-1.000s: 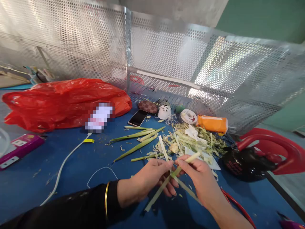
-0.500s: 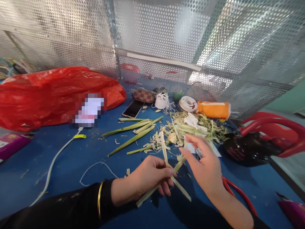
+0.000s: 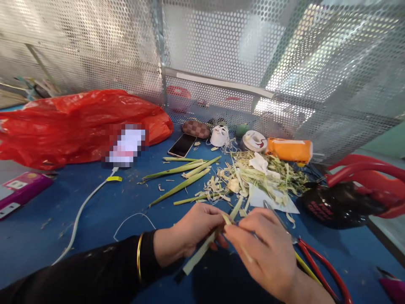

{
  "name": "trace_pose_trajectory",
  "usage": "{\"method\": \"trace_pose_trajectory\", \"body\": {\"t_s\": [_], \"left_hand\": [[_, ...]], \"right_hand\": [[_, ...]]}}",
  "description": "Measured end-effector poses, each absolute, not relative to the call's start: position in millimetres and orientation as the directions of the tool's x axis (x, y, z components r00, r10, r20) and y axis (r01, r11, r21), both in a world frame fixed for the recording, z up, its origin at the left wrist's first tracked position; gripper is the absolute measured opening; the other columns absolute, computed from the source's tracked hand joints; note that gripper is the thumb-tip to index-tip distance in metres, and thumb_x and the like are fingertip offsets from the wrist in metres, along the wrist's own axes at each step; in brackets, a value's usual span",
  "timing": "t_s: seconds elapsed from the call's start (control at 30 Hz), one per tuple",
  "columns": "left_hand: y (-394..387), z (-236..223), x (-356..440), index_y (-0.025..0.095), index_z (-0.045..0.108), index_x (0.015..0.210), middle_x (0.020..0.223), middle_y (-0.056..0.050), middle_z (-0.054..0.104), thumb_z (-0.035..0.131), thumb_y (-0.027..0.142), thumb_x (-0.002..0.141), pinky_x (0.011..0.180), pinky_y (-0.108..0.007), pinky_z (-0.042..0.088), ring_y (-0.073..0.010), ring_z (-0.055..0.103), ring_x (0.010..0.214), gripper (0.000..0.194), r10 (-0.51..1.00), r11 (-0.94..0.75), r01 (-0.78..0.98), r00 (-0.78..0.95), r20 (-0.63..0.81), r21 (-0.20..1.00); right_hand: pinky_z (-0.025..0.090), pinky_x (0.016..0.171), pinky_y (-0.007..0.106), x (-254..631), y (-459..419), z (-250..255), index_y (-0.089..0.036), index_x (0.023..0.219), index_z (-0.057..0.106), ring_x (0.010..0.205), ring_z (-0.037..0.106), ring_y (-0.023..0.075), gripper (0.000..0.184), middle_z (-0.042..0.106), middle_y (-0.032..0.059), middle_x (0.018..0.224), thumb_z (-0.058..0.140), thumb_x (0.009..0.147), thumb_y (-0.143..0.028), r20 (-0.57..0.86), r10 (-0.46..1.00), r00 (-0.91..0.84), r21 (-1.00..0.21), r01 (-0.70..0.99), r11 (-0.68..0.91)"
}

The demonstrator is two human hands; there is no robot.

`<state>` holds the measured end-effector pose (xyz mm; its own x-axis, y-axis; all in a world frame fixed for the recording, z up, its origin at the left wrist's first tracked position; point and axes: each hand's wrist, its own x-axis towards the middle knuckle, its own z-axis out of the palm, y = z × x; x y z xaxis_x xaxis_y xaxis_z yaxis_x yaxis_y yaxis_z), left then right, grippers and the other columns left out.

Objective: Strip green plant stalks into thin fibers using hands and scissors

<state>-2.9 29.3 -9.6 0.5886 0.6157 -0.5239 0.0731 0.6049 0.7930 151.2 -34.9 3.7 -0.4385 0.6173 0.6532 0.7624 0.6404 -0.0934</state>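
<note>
My left hand (image 3: 196, 228) is closed on pale green leaf strips, pinching them where they cross. One long strip (image 3: 200, 255) runs from lower left up past the fingers; a narrower strip (image 3: 246, 254) lies across it. Close beside, my right hand (image 3: 268, 251) has its thumb and fingers closed on the narrower strip at the crossing. Part of the strips is hidden behind the fingers. Beyond the hands, several green leaf stalks (image 3: 180, 185) lie on the blue table (image 3: 104, 223), next to a heap of leaf shreds (image 3: 262, 169).
A red-handled metal tool (image 3: 327, 257) lies under and beside my right forearm. At right stands a black pot-like object (image 3: 338, 207). Toward the back are an orange packet (image 3: 289, 151), a tape roll (image 3: 254, 140), a phone (image 3: 182, 145) and a red plastic bag (image 3: 79, 122).
My right hand has moved down and in to the crossing and closed on the narrower strip, which is folded down toward me. My left hand keeps its hold. The view has shifted slightly.
</note>
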Motion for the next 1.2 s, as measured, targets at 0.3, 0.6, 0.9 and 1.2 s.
{"method": "trace_pose_trajectory", "body": {"t_s": [0.3,0.6,0.9,1.2], "left_hand": [[42,-1,-9,0.01,0.069,0.081,0.062,-0.005,0.066,0.059,0.016,0.076,0.036,-0.013,0.034,-0.0087,0.057,0.047,0.013,0.643,0.731,-0.172,0.499,-0.581,0.661],[41,-2,-8,0.009,0.065,0.075,0.064,-0.006,0.065,0.057,0.013,0.077,0.055,-0.019,0.05,-0.0114,0.062,0.057,0.009,0.669,0.737,-0.292,0.439,-0.6,0.609],[24,-14,0,0.011,0.069,0.066,0.057,-0.002,0.063,0.062,0.014,0.071,0.044,-0.013,0.034,-0.0057,0.052,0.046,0.009,0.702,0.686,-0.225,0.454,-0.548,0.692],[24,-7,-1,0.013,0.065,0.07,0.063,-0.003,0.067,0.065,0.031,0.075,0.055,-0.019,0.047,-0.0107,0.063,0.056,0.019,0.748,0.556,-0.147,0.518,-0.415,0.818]], "right_hand": [[0.042,0.071,0.037,139,-30,-11,-0.01,0.092,0.069,0.066,0.06,0.0188,0.036,0.07,0.0073,0.074,0.034,0.089,-0.002,0.509,0.426,-0.748,0.376,0.639,0.671],[0.046,0.071,0.038,143,-28,-15,-0.012,0.095,0.067,0.065,0.062,0.0178,0.029,0.07,0.0058,0.073,0.039,0.088,-0.007,0.544,0.458,-0.703,0.205,0.641,0.74],[0.044,0.079,0.032,122,-32,-22,-0.02,0.078,0.067,0.066,0.066,0.0138,0.035,0.072,-0.0007,0.068,0.038,0.091,-0.004,0.723,0.39,-0.571,0.183,0.702,0.689],[0.05,0.056,0.026,147,-25,-8,-0.019,0.07,0.062,0.06,0.061,0.0163,0.021,0.064,0.0016,0.065,0.058,0.088,-0.029,0.321,0.93,0.18,-0.846,0.496,0.196]]}}
